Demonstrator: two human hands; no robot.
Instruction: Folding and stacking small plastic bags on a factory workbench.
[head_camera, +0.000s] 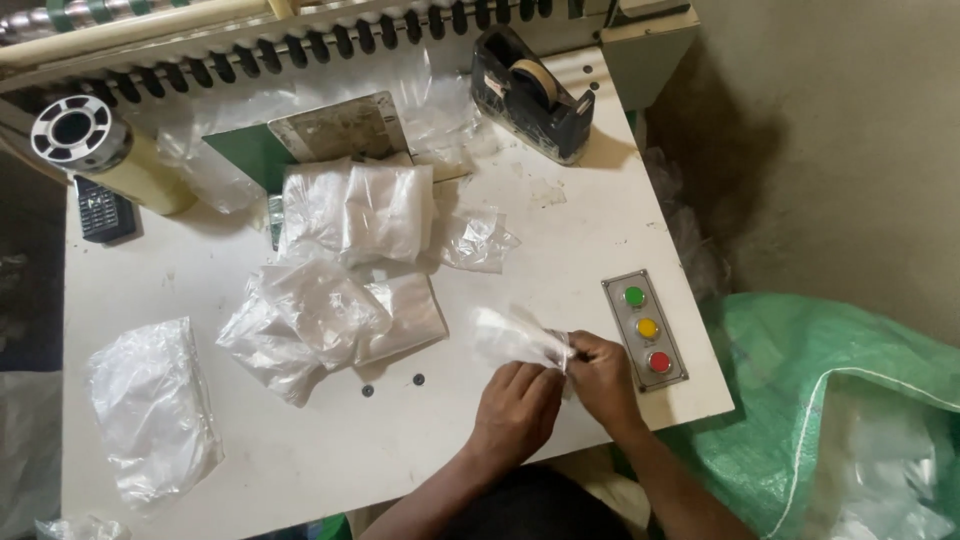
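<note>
**Two hands on a clear bag at the tabletop's near right edge**

The left hand (515, 408) and right hand (600, 375) meet over the white tabletop (330, 450) close to its near edge, both pinching a small clear plastic bag (515, 335) between the fingertips. Just beside the right hand, by the right edge, sits a control panel (646, 329) with green, yellow and red buttons. A heap of clear bags (335, 270) covers the middle, and another crumpled bag (152, 405) lies toward the near left corner. A black tape dispenser (530, 92) stands at the far right corner; a cream roll (105, 150) and a dark keypad phone (103, 211) sit at the far left. A green woven sack (810, 400) lies beyond the right edge.
</note>
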